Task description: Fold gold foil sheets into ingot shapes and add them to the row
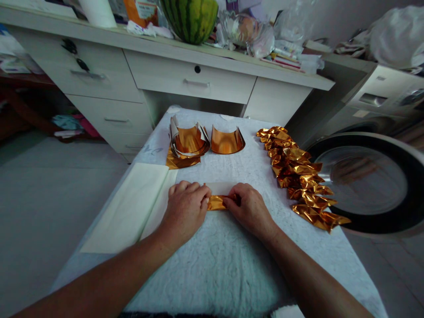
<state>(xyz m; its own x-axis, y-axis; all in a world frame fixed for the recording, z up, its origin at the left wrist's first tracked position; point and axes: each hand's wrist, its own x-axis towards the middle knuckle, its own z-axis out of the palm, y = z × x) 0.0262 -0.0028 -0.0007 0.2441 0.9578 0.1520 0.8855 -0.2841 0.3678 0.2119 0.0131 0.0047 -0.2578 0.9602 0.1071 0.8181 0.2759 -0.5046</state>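
With left hand [187, 201], grasping the left end of the gold foil strip [217, 203], at the clock's centre on the tablecloth [205, 269]; with right hand [250, 205], pinching its right end between thumb and fingers. Left to right: white sheets [127, 203] at nine, curled foil stack [189, 140] at eleven, curled foil piece [227, 142] at twelve, crumpled foil row [294, 170] from one to three. Likely to wrinkle or tear under uneven pulling, or spring open after a slipped pinch; liable to scatter the row under a swinging right forearm [308, 265]. Blue marks [154, 150] on the tablecloth at ten, illegible; orange packet [142, 11] at eleven, printed too small to read; sticker [360, 113] on washing machine [394, 79] at two, unreadable.
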